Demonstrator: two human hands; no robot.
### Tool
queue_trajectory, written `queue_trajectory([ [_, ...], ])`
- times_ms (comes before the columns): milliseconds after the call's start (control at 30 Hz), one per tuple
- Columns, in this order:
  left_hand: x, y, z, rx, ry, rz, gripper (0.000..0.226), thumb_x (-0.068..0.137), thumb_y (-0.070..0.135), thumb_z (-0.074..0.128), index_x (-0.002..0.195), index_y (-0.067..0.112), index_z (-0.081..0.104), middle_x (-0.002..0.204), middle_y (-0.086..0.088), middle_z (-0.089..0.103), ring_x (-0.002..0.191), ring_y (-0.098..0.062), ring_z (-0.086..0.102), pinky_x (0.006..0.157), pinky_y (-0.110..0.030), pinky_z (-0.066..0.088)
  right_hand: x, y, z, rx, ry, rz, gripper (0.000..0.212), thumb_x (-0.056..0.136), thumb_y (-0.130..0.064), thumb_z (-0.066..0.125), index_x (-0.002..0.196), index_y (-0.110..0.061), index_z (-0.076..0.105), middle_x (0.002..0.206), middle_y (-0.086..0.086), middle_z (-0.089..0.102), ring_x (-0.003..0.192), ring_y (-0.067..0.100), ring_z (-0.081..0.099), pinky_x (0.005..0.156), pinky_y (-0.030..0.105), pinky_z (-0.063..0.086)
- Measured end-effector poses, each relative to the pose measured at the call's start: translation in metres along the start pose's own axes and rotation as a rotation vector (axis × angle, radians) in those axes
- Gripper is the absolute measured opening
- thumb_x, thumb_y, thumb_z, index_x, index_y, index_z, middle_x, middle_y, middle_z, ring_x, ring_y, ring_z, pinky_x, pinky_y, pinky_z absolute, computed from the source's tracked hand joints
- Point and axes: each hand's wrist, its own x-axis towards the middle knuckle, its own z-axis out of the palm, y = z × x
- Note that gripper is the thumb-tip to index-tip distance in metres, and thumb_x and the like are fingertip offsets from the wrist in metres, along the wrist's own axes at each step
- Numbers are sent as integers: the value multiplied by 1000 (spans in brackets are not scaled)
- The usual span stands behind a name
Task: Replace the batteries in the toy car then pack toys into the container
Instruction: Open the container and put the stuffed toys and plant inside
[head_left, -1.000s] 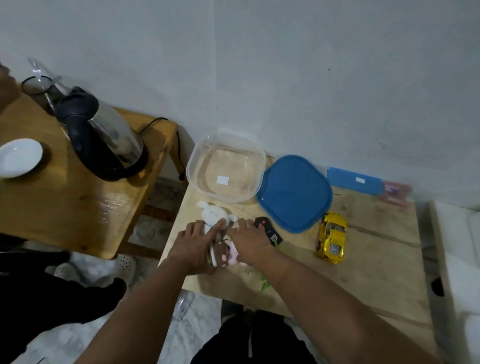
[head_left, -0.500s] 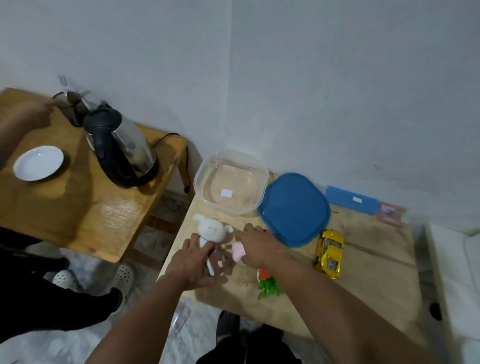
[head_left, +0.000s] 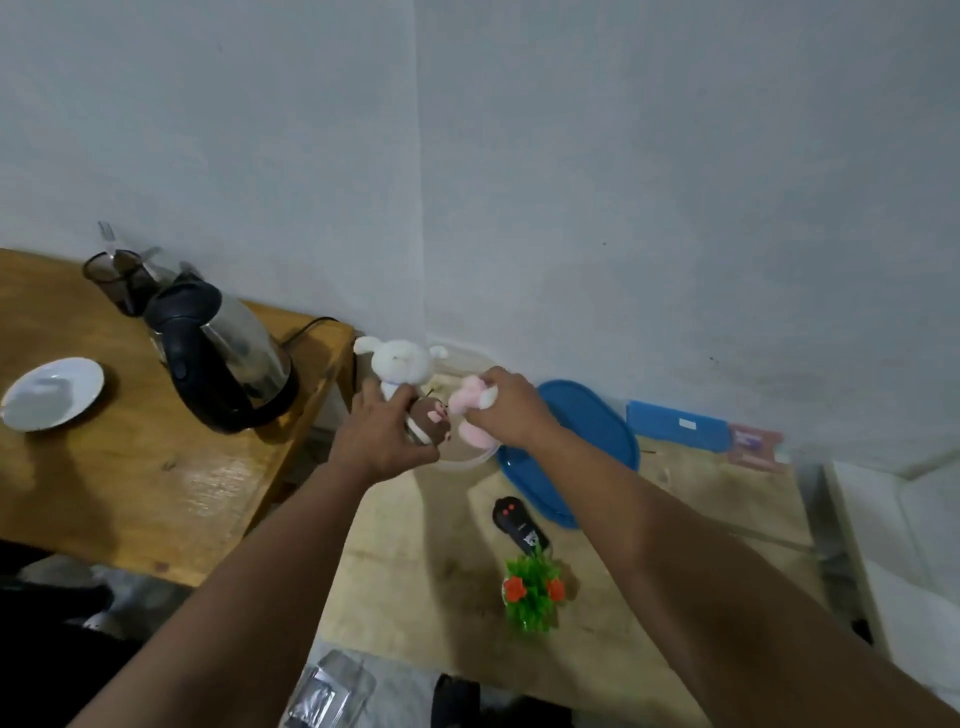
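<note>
Both hands are raised over the far left corner of the pale bench. The left hand has its fingers curled round the body of a white rabbit toy, whose head and ears stick up above the knuckles, and a brown soft toy sits against the same hand, just below the rabbit. The right hand grips a pink soft toy, fingers wrapped over its top. The pink and brown toys touch or nearly touch between the hands. The clear container lies directly beneath them, mostly hidden; only a curved strip of its near rim shows. The toy car cannot be seen.

Just right of the container lies the blue lid, partly covered by the right forearm. Behind it, along the wall, are a blue flat case and a pinkish packet. On the open middle of the bench a black remote lies slantwise, with a small green plant with red flowers near it toward the front edge.

To the left, across a narrow gap, a second, darker bench carries a kettle close to its right edge, a dark cup holding utensils, and a white saucer. The wall closes the far side behind the container.
</note>
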Motion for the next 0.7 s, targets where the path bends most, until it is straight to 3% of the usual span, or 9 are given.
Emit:
queue_trajectory([
  [200, 52, 5, 22, 70, -144, -71, 84, 67, 67, 75, 139, 31, 48, 146, -21, 38, 129, -48, 47, 105, -52, 47, 41, 12, 18, 49, -92, 54, 73, 80, -29, 80, 145, -19, 47, 139, 8, 55, 123, 27, 54, 99, 35, 46],
  [300, 58, 0, 28, 139, -224, -44, 89, 63, 77, 68, 138, 32, 51, 137, -11, 61, 120, -40, 60, 96, -48, 53, 42, 29, 21, 63, -149, 56, 72, 85, -20, 72, 150, -22, 41, 149, 6, 48, 130, 26, 50, 101, 33, 45],
  [400, 53, 3, 26, 206, -236, -31, 77, 77, 68, 73, 140, 31, 50, 125, -8, 70, 113, -34, 65, 88, -41, 53, 36, 38, 17, 40, -143, 29, 66, 90, -20, 66, 151, -20, 42, 153, 6, 43, 135, 25, 46, 104, 30, 40],
  [500, 47, 6, 23, 233, -149, -25, 62, 89, 61, 66, 139, 28, 54, 124, -8, 71, 112, -34, 65, 85, -40, 53, 24, 44, 11, 15, -62, 25, 49, 91, -22, 65, 139, -22, 55, 144, 6, 50, 126, 24, 54, 99, 27, 43],
  [567, 40, 6, 21, 213, -88, -27, 54, 92, 55, 64, 136, 25, 59, 123, -9, 71, 113, -35, 64, 86, -42, 55, 10, 47, 8, -16, -9, 2, 39, 91, -23, 64, 130, -23, 62, 134, 4, 57, 116, 23, 59, 97, 34, 49],
  [700, 18, 7, 19, 210, -16, -71, 51, 95, 49, 63, 138, 21, 60, 136, -10, 62, 124, -37, 55, 95, -50, 54, -31, 48, 2, -152, -161, -22, 27, 92, -25, 59, 117, -25, 68, 113, 0, 69, 103, 23, 64, 89, 40, 54],
])
